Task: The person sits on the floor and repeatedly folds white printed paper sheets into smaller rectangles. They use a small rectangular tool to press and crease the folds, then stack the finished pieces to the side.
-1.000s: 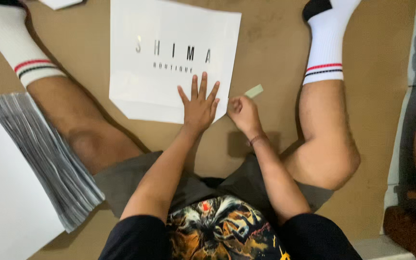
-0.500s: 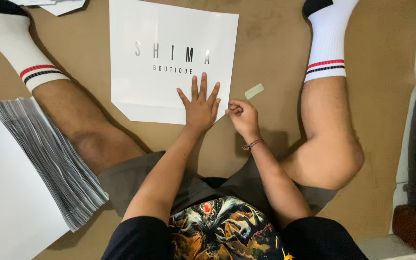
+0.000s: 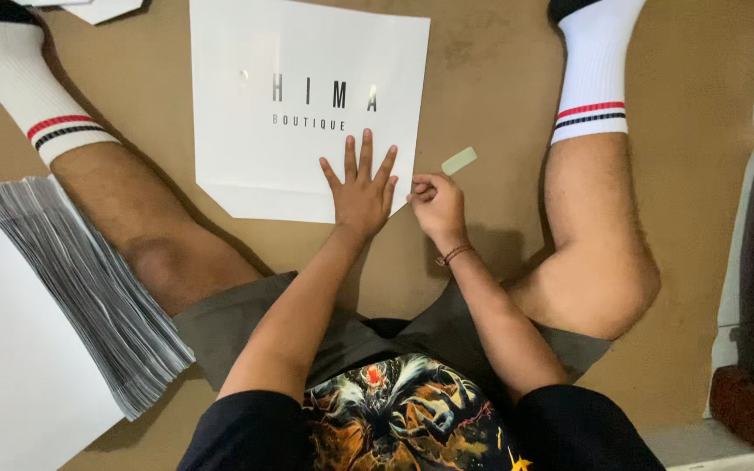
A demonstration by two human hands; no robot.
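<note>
Brown floor (image 3: 499, 78); white sheet (image 3: 307, 96) long axis seemingly leftward-rightward.

The left hand (image 3: 361, 190) lay flat, palm down, fingers spread wide and pointing away from the body. Just beside it, the right hand (image 3: 436, 205) was curled, fingertips pinched together (a thin cord bracelet circled its wrist).

The brown cardboard-covered floor (image 3: 499, 78) carries a flat white paper bag (image 3: 298, 61) at the far centre, a small pale green strip (image 3: 459, 160) just right of it, and a stack of white bags (image 3: 54, 305) near left.
</note>
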